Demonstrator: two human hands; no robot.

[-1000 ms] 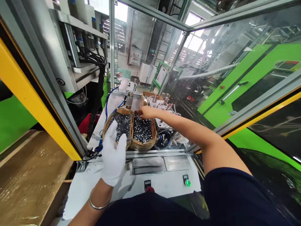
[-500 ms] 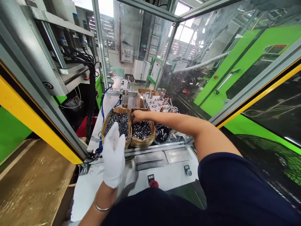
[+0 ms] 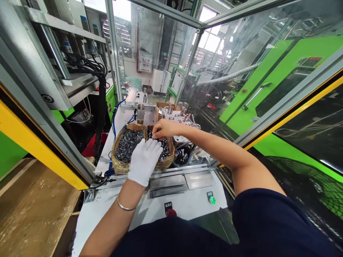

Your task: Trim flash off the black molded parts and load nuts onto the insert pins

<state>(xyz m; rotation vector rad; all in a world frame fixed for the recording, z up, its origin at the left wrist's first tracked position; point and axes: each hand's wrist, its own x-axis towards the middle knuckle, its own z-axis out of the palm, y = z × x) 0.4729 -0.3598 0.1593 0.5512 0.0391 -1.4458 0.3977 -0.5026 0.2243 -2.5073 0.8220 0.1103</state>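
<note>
Two taped cardboard boxes stand side by side in front of me. The left box [image 3: 115, 166] is full of small metal ring-like parts [image 3: 125, 142]. The right box [image 3: 171, 160] holds small shiny dark parts [image 3: 166, 149]. Over the divide between them is my left hand [image 3: 146, 160], in a white glove, with its fingers stretched out. Just beyond it, my bare right hand [image 3: 164, 129] hovers above the right box with fingertips pinched and pointing down toward the gloved fingers. Whatever the pinch holds is too small or hidden to name.
A fixture with metal posts [image 3: 183, 113] stands behind the right box, near another cardboard box [image 3: 158, 111]. A metal press unit [image 3: 53, 71] hangs at the left. Nearer me are a red button [image 3: 171, 213] and a green-lit button [image 3: 212, 200]. Framed clear panels enclose the bench.
My right hand has risen out of the parts in the right box. My left hand has moved right and forward to meet it. The button at the right now glows green.
</note>
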